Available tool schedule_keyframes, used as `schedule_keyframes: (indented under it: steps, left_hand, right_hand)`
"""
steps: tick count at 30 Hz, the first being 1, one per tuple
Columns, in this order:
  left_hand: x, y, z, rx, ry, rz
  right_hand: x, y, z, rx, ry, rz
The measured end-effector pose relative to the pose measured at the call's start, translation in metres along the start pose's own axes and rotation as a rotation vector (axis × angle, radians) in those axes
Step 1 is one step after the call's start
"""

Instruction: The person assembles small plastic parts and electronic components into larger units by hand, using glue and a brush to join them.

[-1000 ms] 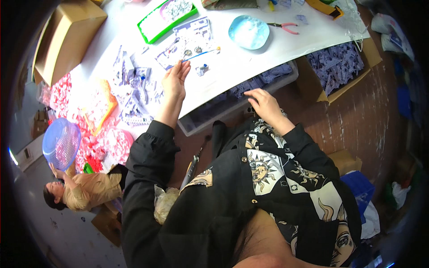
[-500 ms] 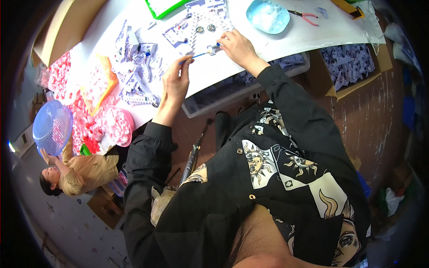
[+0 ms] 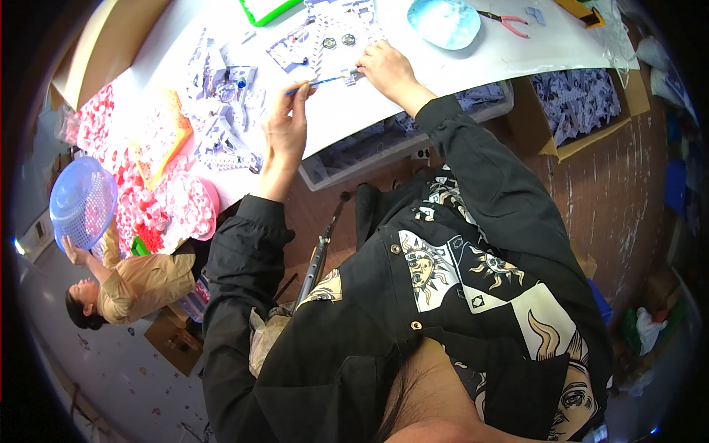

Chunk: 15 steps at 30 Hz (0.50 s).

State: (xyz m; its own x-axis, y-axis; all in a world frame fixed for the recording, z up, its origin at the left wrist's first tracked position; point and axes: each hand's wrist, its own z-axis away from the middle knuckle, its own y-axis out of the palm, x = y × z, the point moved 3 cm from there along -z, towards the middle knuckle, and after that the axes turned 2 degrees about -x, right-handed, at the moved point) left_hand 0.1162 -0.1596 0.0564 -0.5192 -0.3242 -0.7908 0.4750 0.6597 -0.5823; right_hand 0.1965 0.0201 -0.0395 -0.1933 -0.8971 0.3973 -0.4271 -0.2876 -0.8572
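My left hand (image 3: pixel 284 129) is closed, pinching a slim blue-handled brush (image 3: pixel 314 83) between thumb and finger. Its pale tip reaches a small grey plastic part (image 3: pixel 351 79). Fingers of my right hand (image 3: pixel 388 69) are closed on that part from the right, and partly hide it. Just beyond, two small dark rings (image 3: pixel 348 40) lie beside rows of little grey pieces. To the left of my left hand spreads a heap of grey plastic parts (image 3: pixel 225 103), a few with blue bits.
A light-blue bowl (image 3: pixel 443 23) and red-handled pliers (image 3: pixel 509 23) stand at the far right. Pink and red pieces (image 3: pixel 140 199) cover the left end. Below the edge are a clear bin (image 3: pixel 384 159) and a carton (image 3: pixel 569 151) of grey parts. Another person (image 3: pixel 148 284) holds a blue basket (image 3: pixel 85 199).
Both hands have shifted slightly away from me and to the left, with the brush and the grey part. The other person's basket has moved slightly left.
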Motion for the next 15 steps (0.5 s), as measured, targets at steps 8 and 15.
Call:
schedule_keyframes:
  steps: [8,15]
  left_hand:
    - [0.039,-0.006,-0.004,-0.208,-0.402,0.451]
    - [0.034,0.001,-0.006,-0.22,-0.361,0.457]
  right_hand:
    - [0.001,0.002,0.0,0.026,0.01,0.02]
    - [0.0,0.003,-0.001,0.033,0.016,0.017]
